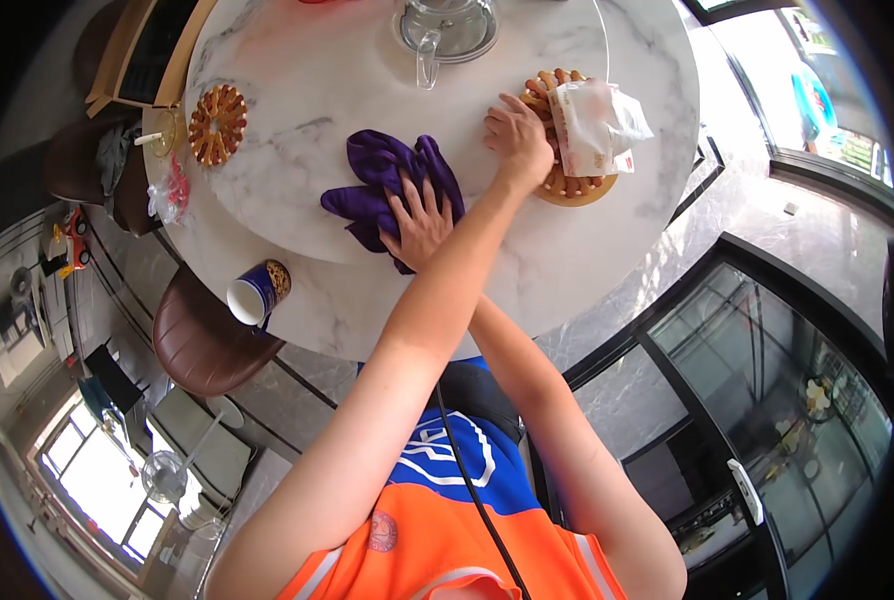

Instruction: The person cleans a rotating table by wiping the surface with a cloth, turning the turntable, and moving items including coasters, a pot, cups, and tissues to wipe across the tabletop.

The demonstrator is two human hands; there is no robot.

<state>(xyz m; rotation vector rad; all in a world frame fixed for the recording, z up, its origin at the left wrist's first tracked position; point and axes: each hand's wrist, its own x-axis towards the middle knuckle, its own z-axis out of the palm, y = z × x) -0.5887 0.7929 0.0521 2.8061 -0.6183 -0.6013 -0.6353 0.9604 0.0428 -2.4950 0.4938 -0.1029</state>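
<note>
My forearms cross, the left one on top. My right hand [423,222] lies flat with spread fingers on a crumpled purple cloth [375,160] on the marble table. Up and to the right, my left hand [519,140] has its fingers apart and bent, palm down. It is at the left edge of a round brown beaded mat [587,186]; whether it presses on the mat is not clear. A white and clear plastic packet [592,125] lies on that mat.
A glass pot [447,28] stands at the table's far side. A second beaded mat [218,125] and a red-and-clear wrapper [170,193] are at the left. A blue-and-white cup [259,293] lies near the front-left edge, beside a brown chair [202,335].
</note>
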